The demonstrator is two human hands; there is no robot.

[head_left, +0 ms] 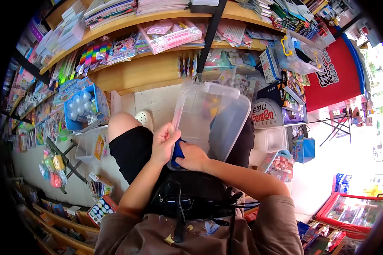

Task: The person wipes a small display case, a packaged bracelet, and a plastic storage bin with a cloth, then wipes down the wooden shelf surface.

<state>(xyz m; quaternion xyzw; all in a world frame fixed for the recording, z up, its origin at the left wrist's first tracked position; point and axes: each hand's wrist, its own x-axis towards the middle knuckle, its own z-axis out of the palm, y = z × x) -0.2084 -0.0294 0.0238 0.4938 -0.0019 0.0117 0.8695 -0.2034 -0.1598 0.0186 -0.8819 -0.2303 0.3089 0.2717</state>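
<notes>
A clear plastic storage box (225, 108) rests tilted across my lap, its rim facing up toward me. My left hand (164, 142) is closed on the box's left edge, with the thumb over the rim. Near the box's lower left corner, my right hand (192, 157) is closed over a crumpled blue cloth (176, 152) and presses it against the plastic. Most of the cloth is hidden by my fingers.
Shelves (157, 78) packed with stationery and toys run along the front. At the right stand a Ganten carton (266, 114), another clear bin (273, 140) and a red banner (334, 80). A blue box of clear bottles (83, 106) sits at the left, above a folding stool (66, 163).
</notes>
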